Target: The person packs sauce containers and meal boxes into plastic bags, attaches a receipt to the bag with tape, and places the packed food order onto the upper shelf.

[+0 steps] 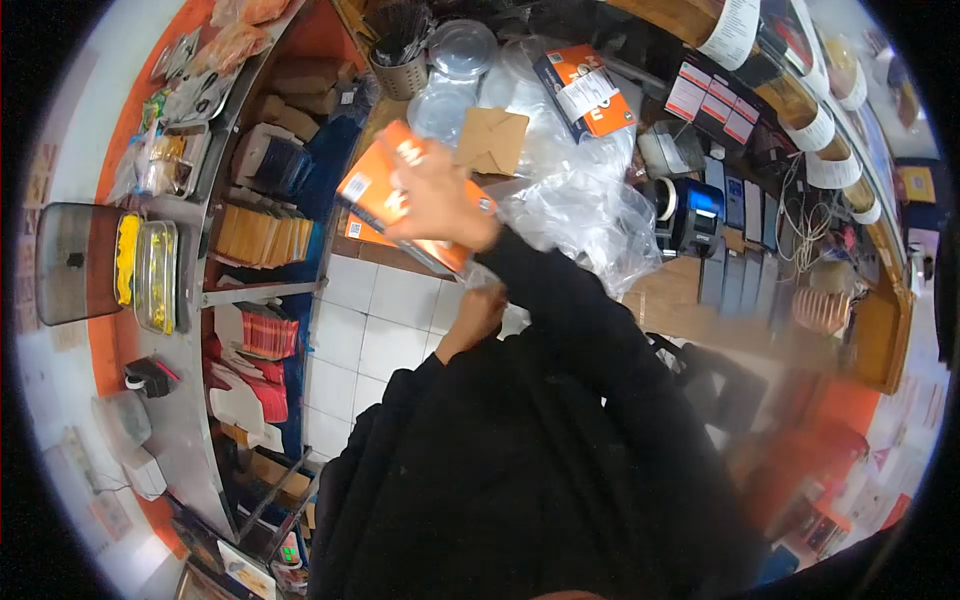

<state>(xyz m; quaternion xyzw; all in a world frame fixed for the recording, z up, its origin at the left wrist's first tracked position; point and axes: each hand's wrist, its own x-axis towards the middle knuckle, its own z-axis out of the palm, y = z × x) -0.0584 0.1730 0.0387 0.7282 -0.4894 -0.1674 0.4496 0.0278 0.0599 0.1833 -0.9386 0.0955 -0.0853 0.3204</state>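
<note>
My right hand (440,195) reaches over an orange and white box (375,175), its fingers wrapped onto the box's top. Part of another orange box (360,232) shows beneath it, at the counter's left edge. Below the boxes, my left hand (476,318) is near their lower corner; its fingers are mostly hidden, so its grip is unclear. A brown cardboard piece (492,141) lies just beyond my right hand. Clear plastic bags (585,220) are heaped beside my right sleeve. Farther back, an orange box (590,92) has a white paper on it.
Round clear plastic containers (462,48) and a utensil holder (400,75) stand at the back. A blue and black device (690,213) and several phones sit right. Shelves with envelopes (262,236) line the left, above white floor tiles (345,295).
</note>
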